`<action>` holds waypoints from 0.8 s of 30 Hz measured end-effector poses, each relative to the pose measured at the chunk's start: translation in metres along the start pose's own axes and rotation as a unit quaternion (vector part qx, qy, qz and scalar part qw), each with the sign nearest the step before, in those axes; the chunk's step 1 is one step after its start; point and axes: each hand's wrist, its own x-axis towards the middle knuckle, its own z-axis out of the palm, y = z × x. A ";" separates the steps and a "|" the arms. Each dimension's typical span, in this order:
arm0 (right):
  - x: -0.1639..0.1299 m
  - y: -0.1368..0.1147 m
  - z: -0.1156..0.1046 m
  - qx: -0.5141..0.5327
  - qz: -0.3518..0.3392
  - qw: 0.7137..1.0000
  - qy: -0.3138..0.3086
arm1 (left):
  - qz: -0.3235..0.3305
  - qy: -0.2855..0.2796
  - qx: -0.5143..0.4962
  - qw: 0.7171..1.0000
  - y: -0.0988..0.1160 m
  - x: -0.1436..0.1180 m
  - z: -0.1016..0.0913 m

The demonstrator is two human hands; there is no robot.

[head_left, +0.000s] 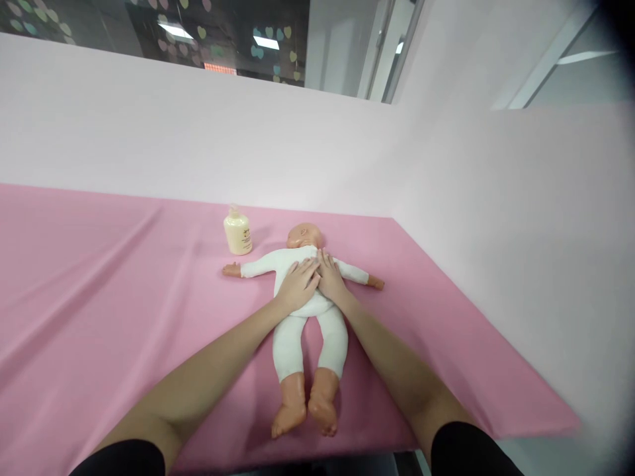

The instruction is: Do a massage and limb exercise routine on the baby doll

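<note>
Cloth of smooth pink covers the table before us, creased in long soft folds toward the left, and paler pink panels rise behind it and along the right side. On the cloth lies our baby doll, face up, its head turned aside toward the far wall, arms spread wide, legs pointing back at us. Its head, hands and feet are glossy moulded plastic; its body is dressed in a white knitted one-piece suit that looks soft and slightly ribbed. Our left hand rests flat on the doll's chest, fingers extended and held close together, palm down, gripping nothing. Our right hand lies just beside it, also flat on the chest, fingers loosely together and touching the left hand's fingertips near the doll's neck. Neither hand clasps the fabric. Both forearms are bare, with dark sleeves ending near the elbows. A squat cream-coloured pump bottle stands upright near the doll's outstretched arm, apart from our hands.
</note>
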 end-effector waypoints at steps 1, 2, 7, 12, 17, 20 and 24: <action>0.000 0.001 0.000 0.005 0.014 1.000 0.000 | -0.017 0.008 0.006 1.000 -0.003 0.001 0.001; 0.000 0.003 0.001 0.008 0.022 1.000 0.002 | -0.030 0.016 0.013 0.999 -0.006 0.001 0.002; 0.002 0.011 -0.001 0.026 0.058 0.998 0.019 | -0.078 0.043 0.056 0.994 -0.023 0.001 -0.001; 0.002 0.021 -0.004 -0.014 0.094 0.995 0.027 | -0.147 0.059 0.079 0.984 -0.046 0.001 -0.004; -0.001 0.029 -0.013 -0.049 0.135 0.989 0.039 | -0.207 0.052 0.118 0.970 -0.062 0.000 -0.008; -0.002 0.036 -0.018 -0.071 0.159 0.983 0.055 | -0.219 0.060 0.152 0.962 -0.065 -0.002 -0.011; -0.001 0.044 -0.021 -0.087 0.168 0.980 0.065 | -0.228 0.060 0.161 0.958 -0.065 -0.003 -0.010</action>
